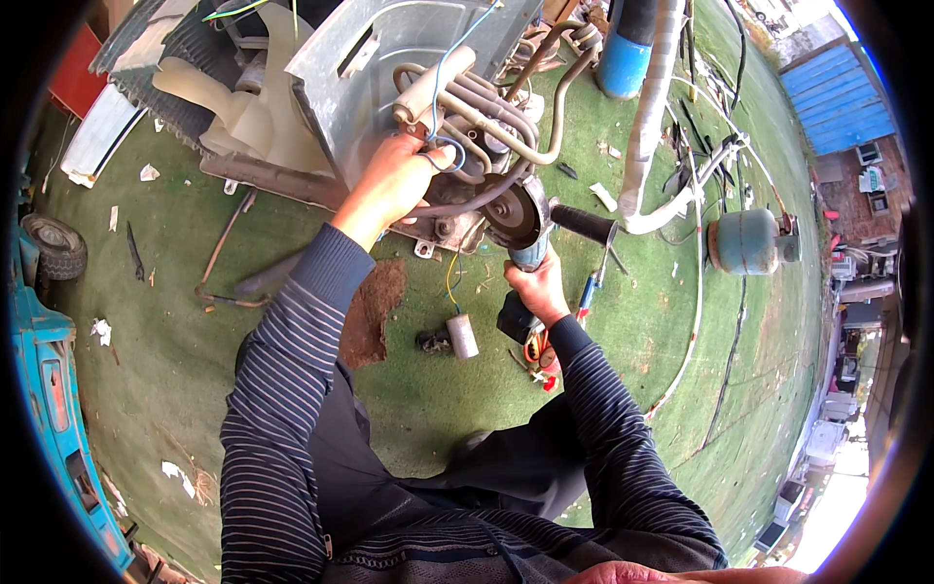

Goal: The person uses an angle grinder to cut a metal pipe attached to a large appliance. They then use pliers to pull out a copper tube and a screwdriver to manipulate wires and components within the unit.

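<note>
Your right hand (541, 288) has its grip wrapped round the grinder (526, 229), disc (510, 208) up just beside the pipes (558, 119)! Your left hand (397, 177) curls in by the blue wire (449, 52); can't tell what that grip holds. Silver can (463, 337) on the green floor (418, 419).

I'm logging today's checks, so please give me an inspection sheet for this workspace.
Surface: green turf-like ground, scraps scattered.
Job's things: grinder, its disc beside metal pipes; contact unclear.
Clutter: brown flat piece, silver cylinder.
Hands: left hand at the pipes, hold unclear; right hand grips the grinder.
Cables: blue wire by the left hand; black cable at right.
Surroundings: wheel and turquoise panel at left, gas cylinder at right.
</note>
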`<state>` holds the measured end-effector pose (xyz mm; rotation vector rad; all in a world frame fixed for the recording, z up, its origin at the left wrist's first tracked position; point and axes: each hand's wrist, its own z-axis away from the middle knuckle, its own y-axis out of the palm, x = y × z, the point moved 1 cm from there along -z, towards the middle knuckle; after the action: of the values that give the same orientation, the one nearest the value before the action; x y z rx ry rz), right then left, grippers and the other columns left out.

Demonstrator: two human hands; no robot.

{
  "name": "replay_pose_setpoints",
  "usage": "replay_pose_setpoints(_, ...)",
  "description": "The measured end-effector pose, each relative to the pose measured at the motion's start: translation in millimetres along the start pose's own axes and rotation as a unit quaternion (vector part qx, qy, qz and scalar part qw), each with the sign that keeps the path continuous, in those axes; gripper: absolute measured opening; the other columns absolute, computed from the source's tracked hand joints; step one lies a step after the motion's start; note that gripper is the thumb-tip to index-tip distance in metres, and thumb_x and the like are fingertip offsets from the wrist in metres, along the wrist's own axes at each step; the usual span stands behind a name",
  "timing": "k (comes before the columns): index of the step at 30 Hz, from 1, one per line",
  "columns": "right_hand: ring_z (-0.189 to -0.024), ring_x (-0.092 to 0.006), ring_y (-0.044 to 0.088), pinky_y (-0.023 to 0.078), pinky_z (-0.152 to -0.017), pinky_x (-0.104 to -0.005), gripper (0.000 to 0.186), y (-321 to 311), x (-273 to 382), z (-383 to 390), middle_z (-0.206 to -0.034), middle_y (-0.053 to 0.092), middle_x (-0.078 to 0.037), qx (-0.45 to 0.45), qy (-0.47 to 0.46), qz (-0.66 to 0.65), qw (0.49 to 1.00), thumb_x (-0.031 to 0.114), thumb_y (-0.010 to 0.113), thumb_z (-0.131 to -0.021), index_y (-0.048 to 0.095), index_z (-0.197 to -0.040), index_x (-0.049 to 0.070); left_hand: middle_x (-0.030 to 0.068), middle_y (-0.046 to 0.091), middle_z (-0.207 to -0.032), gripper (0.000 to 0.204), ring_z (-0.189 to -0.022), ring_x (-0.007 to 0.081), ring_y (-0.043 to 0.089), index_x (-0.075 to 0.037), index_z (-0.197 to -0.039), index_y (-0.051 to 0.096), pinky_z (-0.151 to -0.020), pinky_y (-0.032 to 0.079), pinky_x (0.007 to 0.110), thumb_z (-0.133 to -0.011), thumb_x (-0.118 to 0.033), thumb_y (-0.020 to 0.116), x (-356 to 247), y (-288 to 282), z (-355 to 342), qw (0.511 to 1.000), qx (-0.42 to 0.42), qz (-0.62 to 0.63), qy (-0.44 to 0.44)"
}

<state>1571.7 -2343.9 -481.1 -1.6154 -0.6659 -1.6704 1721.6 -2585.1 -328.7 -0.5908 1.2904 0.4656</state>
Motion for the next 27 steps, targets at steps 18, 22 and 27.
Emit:
replay_pose_setpoints(18,-0.091,-0.0075,0.059,0.050,-0.082,-0.0260,0.055,-4,0,14,-0.106,0.066,0.001,0.011,0.025,-0.019,0.999,0.016,0.083,-0.080,0.059,-0.127,0.004,0.0060,0.064,-0.073,0.030,-0.050,0.0175,0.060,0.000,-0.115,0.066,-0.042,0.047,0.032,-0.100,-0.023,0.053,27,-9,-19,0.991,-0.101,0.001,-0.083)
replay_pose_setpoints(22,-0.063,-0.0076,0.054,0.048,-0.056,-0.0259,0.057,-11,-1,42,-0.088,0.061,0.000,0.028,0.083,-0.026,0.996,0.026,0.087,-0.080,0.057,-0.123,0.005,0.0071,0.064,-0.066,0.030,-0.057,0.0219,0.064,0.001,-0.096,0.070,-0.053,0.046,0.038,-0.100,-0.024,0.055,50,-20,-27,0.987,-0.155,-0.041,-0.010)
replay_pose_setpoints(27,-0.056,-0.0099,0.054,0.047,-0.049,-0.0272,0.056,-19,-3,68,-0.084,0.058,0.000,0.031,0.149,-0.043,0.987,0.024,0.088,-0.081,0.053,-0.122,0.006,0.0066,0.065,-0.069,0.033,-0.066,0.0179,0.061,0.005,-0.089,0.070,-0.062,0.047,0.041,-0.098,-0.025,0.059,66,-30,-36,0.989,-0.145,0.010,0.031)
